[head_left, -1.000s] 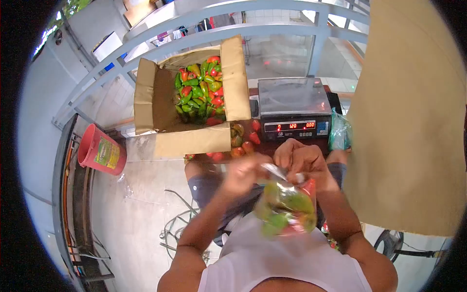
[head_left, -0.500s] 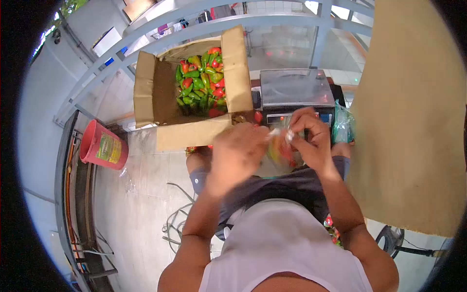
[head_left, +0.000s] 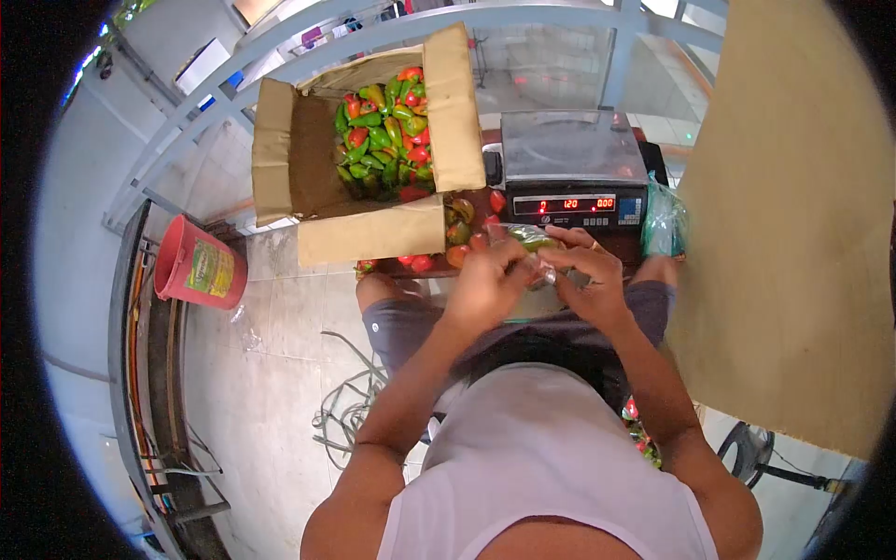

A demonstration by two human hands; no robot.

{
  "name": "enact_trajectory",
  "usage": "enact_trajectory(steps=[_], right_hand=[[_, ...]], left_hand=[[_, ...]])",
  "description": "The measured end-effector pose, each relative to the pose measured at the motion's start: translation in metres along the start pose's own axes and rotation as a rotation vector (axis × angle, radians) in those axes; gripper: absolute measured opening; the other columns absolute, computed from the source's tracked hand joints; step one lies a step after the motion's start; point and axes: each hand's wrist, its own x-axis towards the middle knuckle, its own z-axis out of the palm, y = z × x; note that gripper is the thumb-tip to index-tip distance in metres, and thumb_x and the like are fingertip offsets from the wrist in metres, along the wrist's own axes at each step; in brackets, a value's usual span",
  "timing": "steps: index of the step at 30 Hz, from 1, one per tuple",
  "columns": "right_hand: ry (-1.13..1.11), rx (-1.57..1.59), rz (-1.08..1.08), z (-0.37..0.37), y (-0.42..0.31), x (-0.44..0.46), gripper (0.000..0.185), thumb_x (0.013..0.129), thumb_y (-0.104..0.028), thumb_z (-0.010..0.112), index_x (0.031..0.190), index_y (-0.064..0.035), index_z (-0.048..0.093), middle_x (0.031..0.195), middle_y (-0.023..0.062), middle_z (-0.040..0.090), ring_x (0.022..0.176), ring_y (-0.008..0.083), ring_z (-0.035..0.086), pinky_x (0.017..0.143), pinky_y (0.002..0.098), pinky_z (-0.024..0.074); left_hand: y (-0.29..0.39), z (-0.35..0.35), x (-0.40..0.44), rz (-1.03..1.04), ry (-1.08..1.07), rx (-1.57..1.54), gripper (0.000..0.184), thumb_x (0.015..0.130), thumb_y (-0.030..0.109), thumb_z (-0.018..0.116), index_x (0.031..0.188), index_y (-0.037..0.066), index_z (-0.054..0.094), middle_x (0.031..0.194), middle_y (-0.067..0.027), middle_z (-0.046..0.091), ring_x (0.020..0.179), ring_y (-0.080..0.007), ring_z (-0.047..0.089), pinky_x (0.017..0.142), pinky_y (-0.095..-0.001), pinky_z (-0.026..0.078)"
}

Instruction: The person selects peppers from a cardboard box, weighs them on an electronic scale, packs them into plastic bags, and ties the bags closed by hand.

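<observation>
A clear plastic bag with peppers inside is between my two hands, above my lap and just in front of the scale. My left hand has its fingers closed on the bag's left side. From the other side my right hand pinches the gathered plastic near its neck. The digital scale has a bare metal plate and a lit red display. To its left, a cardboard box holds many green and red peppers. Loose peppers lie between the box and the bag.
A red bucket stands on the floor at left. A green plastic bag bundle is beside the scale. Tangled strapping lies on the floor. A tan board rises at right, and a grey railing runs behind.
The bag has turned from hanging down to lying across in front of the scale. My hands have lowered slightly, and the scale's display now shows clearly.
</observation>
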Motion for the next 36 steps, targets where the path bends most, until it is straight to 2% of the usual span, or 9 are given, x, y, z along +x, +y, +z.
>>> enact_trajectory(steps=[1, 5, 8, 15, 21, 25, 28, 31, 36], right_hand=[[0.038, -0.055, -0.071, 0.006, 0.015, -0.003, 0.034, 0.077, -0.003, 0.073, 0.111, -0.0072, 0.07, 0.109, 0.012, 0.07, 0.103, 0.0249, 0.068, 0.086, 0.0346, 0.0525], [0.199, -0.177, -0.06, 0.015, 0.022, -0.004, 0.021, 0.078, 0.0, 0.071, 0.097, -0.0084, 0.075, 0.096, 0.0074, 0.07, 0.093, 0.0252, 0.066, 0.081, 0.0326, 0.051], [0.389, 0.16, 0.242, 0.034, 0.051, -0.025, 0.018, 0.085, -0.002, 0.068, 0.101, -0.0083, 0.074, 0.095, 0.0021, 0.069, 0.088, 0.0163, 0.064, 0.075, 0.0266, 0.0506], [0.576, 0.87, 0.918, 0.044, 0.011, -0.019, 0.015, 0.095, -0.015, 0.063, 0.108, -0.0119, 0.069, 0.095, -0.001, 0.067, 0.087, 0.0078, 0.063, 0.071, 0.0205, 0.0513], [0.637, 1.182, 0.843, 0.049, 0.006, -0.02, 0.009, 0.098, -0.017, 0.059, 0.104, -0.0116, 0.064, 0.095, -0.0008, 0.067, 0.082, 0.0083, 0.063, 0.068, 0.0216, 0.0523], [0.498, 0.972, 0.854, 0.038, 0.003, -0.023, 0.005, 0.098, -0.016, 0.058, 0.098, -0.012, 0.06, 0.084, -0.0028, 0.062, 0.068, 0.0081, 0.057, 0.06, 0.0247, 0.0497], [0.208, 0.977, 0.896, 0.006, 0.0, -0.033, 0.005, 0.095, -0.017, 0.06, 0.093, -0.0125, 0.059, 0.079, -0.003, 0.059, 0.063, 0.0093, 0.056, 0.055, 0.0289, 0.0511], [-0.03, 1.051, 1.001, -0.014, 0.007, -0.031, 0.01, 0.091, -0.023, 0.057, 0.095, -0.0138, 0.058, 0.074, -0.0038, 0.056, 0.063, 0.0084, 0.055, 0.053, 0.0283, 0.0497], [-0.035, 0.418, 0.832, -0.024, -0.001, -0.027, 0.005, 0.089, -0.011, 0.058, 0.093, -0.0107, 0.054, 0.076, -0.0026, 0.051, 0.067, 0.0061, 0.052, 0.056, 0.0245, 0.0457]], left_hand=[[-0.008, -0.003, 0.008, -0.417, -0.164, -0.228, 0.013, 0.092, 0.011, 0.058, 0.089, 0.002, 0.068, 0.075, -0.004, 0.066, 0.064, -0.0107, 0.06, 0.05, -0.0269, 0.046], [-0.029, 0.013, 0.019, -0.582, -0.046, -0.678, 0.012, 0.092, 0.009, 0.061, 0.097, 0.0, 0.066, 0.075, -0.0033, 0.066, 0.059, -0.0103, 0.058, 0.05, -0.0248, 0.048], [-0.019, 0.035, 0.012, -0.027, 0.258, -0.297, 0.023, 0.088, 0.006, 0.066, 0.109, 0.0, 0.062, 0.079, -0.0043, 0.069, 0.064, -0.0116, 0.063, 0.055, -0.0269, 0.052], [-0.01, 0.048, 0.009, 0.22, 0.225, 0.22, 0.037, 0.084, 0.009, 0.072, 0.117, 0.006, 0.058, 0.092, -0.0146, 0.071, 0.078, -0.0289, 0.072, 0.066, -0.0371, 0.057], [-0.016, 0.055, 0.012, 0.392, 0.327, 0.33, 0.033, 0.081, 0.007, 0.073, 0.11, 0.004, 0.057, 0.09, -0.0136, 0.069, 0.075, -0.0307, 0.07, 0.065, -0.0368, 0.056], [-0.026, 0.065, 0.011, 0.384, 0.375, 0.312, 0.036, 0.078, 0.005, 0.074, 0.108, 0.003, 0.054, 0.089, -0.0133, 0.066, 0.074, -0.0294, 0.069, 0.064, -0.0371, 0.054], [-0.027, 0.067, 0.006, 0.108, 0.293, 0.002, 0.039, 0.077, 0.001, 0.073, 0.11, 0.004, 0.053, 0.091, -0.0134, 0.066, 0.076, -0.0278, 0.069, 0.064, -0.0366, 0.054], [-0.023, 0.068, 0.002, 0.229, 0.258, 0.079, 0.041, 0.075, 0.001, 0.074, 0.11, 0.004, 0.053, 0.088, -0.012, 0.065, 0.075, -0.0267, 0.068, 0.064, -0.0369, 0.054], [-0.007, 0.067, -0.004, 0.34, 0.09, 0.259, 0.039, 0.073, 0.002, 0.072, 0.108, 0.005, 0.056, 0.091, -0.0125, 0.064, 0.077, -0.0287, 0.067, 0.066, -0.0388, 0.052]])
